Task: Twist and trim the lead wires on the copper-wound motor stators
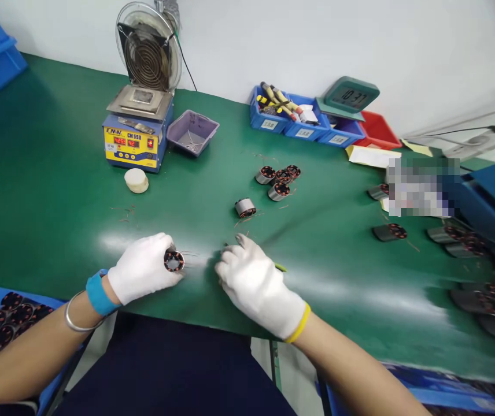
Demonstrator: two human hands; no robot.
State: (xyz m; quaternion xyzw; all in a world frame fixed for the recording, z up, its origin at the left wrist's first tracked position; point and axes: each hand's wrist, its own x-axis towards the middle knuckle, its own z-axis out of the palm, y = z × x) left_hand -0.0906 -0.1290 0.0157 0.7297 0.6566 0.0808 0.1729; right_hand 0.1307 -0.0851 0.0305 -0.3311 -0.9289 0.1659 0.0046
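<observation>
From where I stand, the left hand (146, 267) has its fingers clamped round the side of a wire-wound ring (173, 261), just above the near edge of the desk (69, 196). Thin wires (191, 254) poke out of it toward three o'clock. Farther along that line, the right hand (260, 283) has curled fingers; a green-handled tool (280, 267) shows beside it, but I can't tell whether they're clamped on it. At two o'clock from the held ring lie several loose rings (279, 192).

I'd worry about a glove snagging those wires and bending or tugging them. A careless tool tip might nick the windings, and a slackened left grip could let the round ring roll off the near edge.
</observation>
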